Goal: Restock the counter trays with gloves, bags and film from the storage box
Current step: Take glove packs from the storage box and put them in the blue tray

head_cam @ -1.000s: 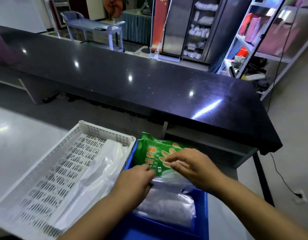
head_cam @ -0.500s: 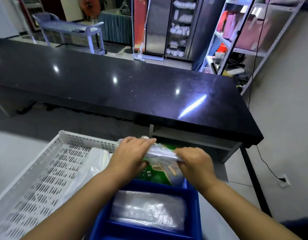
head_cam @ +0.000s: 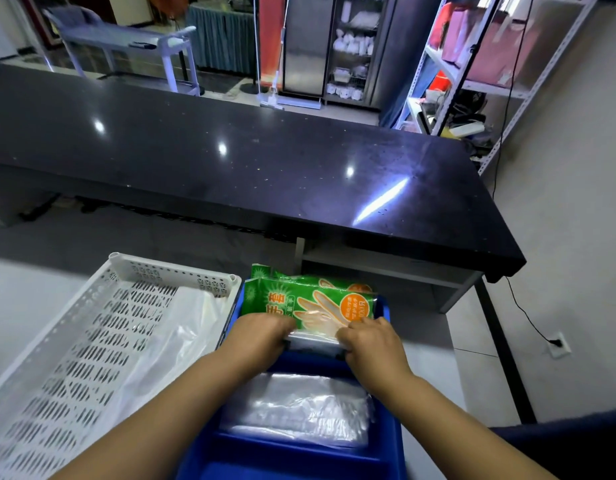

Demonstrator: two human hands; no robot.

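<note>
A blue tray (head_cam: 393, 455) with compartments sits in front of me. Green glove packs (head_cam: 317, 296) stand in its far compartment. My left hand (head_cam: 258, 336) and my right hand (head_cam: 368, 341) both grip a clear plastic pack (head_cam: 313, 342), pressing it down just in front of the green packs. A second clear pack of bags (head_cam: 299, 410) lies flat in the near compartment, between my forearms.
A white perforated tray (head_cam: 91, 327) lies to the left, touching the blue tray, with clear plastic film (head_cam: 181, 344) on its right side. A long black counter (head_cam: 230, 161) runs behind. Metal shelving (head_cam: 472, 64) stands at the far right.
The clear pack was held up over the green packs half a second ago. Both hands have lowered it into the blue tray in front of them, uncovering the green packs.
</note>
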